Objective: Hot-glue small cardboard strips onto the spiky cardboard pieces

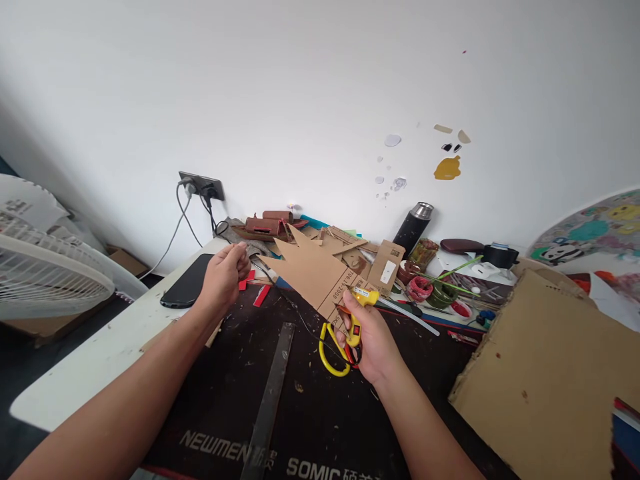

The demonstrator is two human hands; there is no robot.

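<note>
While the right hand [373, 340] pinches its base beside a yellow tool [356, 327], the spiked cardboard cutout [313, 270] fans toward eleven o'clock over the black mat [310, 413]: light, stiff, points easily creased, so hold the base. Left hand [225, 273], nine o'clock, is fisted, perhaps on a cord [300, 319].

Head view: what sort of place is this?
Probably a home craft desk: a spiky cardboard cutout and yellow scissors in the right hand, a metal ruler on the dark mat, cardboard scraps by the wall.
</note>
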